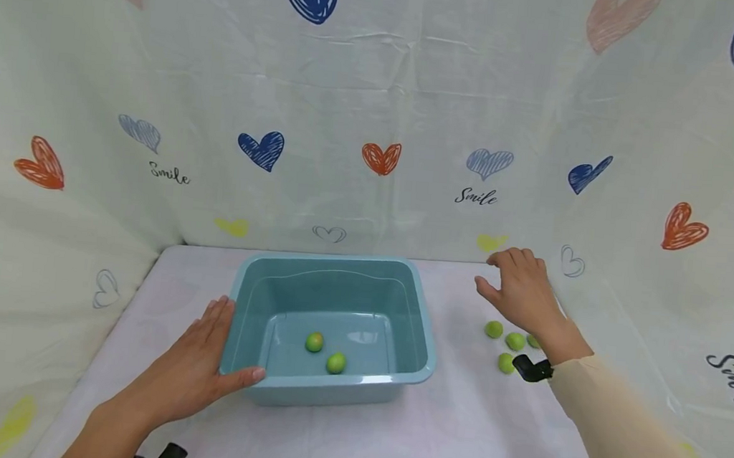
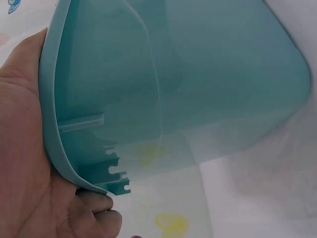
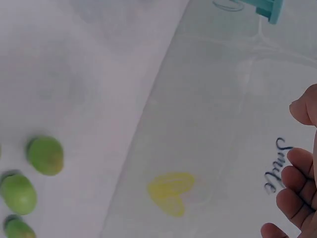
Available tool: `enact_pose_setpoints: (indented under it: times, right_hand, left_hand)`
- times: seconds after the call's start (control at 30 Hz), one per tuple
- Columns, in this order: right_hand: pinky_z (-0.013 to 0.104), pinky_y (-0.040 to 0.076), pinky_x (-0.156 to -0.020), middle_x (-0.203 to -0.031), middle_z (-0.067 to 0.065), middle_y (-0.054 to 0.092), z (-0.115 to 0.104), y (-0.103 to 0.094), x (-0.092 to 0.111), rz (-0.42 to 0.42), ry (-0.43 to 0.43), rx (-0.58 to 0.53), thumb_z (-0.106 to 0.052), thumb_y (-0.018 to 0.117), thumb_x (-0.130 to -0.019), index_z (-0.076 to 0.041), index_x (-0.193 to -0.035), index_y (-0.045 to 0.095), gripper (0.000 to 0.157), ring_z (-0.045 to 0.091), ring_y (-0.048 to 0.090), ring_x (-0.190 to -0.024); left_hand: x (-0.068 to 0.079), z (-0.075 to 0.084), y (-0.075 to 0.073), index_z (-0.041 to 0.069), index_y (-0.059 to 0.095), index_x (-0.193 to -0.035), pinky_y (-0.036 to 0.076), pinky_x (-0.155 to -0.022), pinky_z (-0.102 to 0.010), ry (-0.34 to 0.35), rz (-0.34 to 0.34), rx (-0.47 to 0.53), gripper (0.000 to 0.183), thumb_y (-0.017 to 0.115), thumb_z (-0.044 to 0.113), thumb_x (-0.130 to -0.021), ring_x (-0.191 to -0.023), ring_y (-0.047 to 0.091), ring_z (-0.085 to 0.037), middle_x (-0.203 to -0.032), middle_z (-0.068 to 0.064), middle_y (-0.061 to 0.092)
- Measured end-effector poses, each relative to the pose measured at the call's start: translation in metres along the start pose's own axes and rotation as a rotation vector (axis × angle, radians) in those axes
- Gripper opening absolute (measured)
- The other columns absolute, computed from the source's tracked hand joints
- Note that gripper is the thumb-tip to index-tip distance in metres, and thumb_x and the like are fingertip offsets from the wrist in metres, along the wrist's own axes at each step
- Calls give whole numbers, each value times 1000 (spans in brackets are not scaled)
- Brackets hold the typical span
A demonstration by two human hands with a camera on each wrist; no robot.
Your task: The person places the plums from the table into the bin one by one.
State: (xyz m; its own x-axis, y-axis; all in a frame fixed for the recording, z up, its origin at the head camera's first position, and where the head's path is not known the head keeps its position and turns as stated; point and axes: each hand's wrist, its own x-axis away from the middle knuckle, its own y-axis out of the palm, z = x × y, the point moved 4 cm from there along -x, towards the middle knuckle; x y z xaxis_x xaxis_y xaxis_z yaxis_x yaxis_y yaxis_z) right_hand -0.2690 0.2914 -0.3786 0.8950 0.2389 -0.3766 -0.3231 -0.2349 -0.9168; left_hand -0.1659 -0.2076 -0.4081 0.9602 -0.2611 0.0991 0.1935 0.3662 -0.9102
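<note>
Legibly, the curtain [image 1: 330,204] reads “Smile” [image 1: 476,196], left fingers [image 1: 221,316] spread against the tub [image 1: 328,395], right fingers [image 1: 521,258] loosely bent near green fruits [image 1: 494,329].

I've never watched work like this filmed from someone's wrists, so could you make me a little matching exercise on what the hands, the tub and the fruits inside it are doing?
Column one:
1. Left hand
2. Right hand
3. Blue-green tub
4. Two green fruits

Column two:
A. Standing on the white table
B. Lying apart from each other on the tub's floor
C. Touching the tub's rim
D. Away from the tub, holding nothing

Right pairs: 1-C, 2-D, 3-A, 4-B
</note>
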Motion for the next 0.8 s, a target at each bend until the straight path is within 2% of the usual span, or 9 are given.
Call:
enact_pose_setpoints:
  times: [0.27, 0.4, 0.6, 0.8]
  right_hand:
    - [59, 43, -84, -109, 24, 65, 38, 22, 50, 87, 52, 23, -23, 77, -91, 6, -113, 64, 39, 44, 54, -104]
    - [60, 44, -85, -109, 24, 65, 48, 37, 78, 60, 79, 42, -23, 79, -89, 6, -113, 64, 41, 44, 55, -105]
    - [55, 44, -82, -108, 18, 66, 55, 61, 123, 21, 34, 73, -26, 82, -84, 2, -112, 65, 43, 40, 56, -104]
    - [54, 44, -80, -110, 15, 62, 61, 77, 147, -26, 20, 101, -29, 83, -82, 0, -114, 63, 47, 38, 55, -103]
  left_hand:
    - [-1, 0, 0, -4, 2, -167, 25, -119, -76, -8, -12, 11, 135, 63, 84, -85, -158, 16, -54, -174, -29, 8]
    - [-1, -2, 1, -4, 1, -167, 27, -117, -77, -8, -20, 11, 134, 62, 83, -86, -158, 16, -55, -174, -29, 7]
    - [-1, -2, 1, -4, 1, -167, 25, -119, -77, 4, -23, 25, 133, 63, 82, -87, -159, 15, -53, -174, -29, 7]
    - [0, -1, 1, -4, 1, -167, 24, -119, -76, 13, -16, 35, 131, 64, 80, -88, -159, 14, -52, -175, -28, 7]
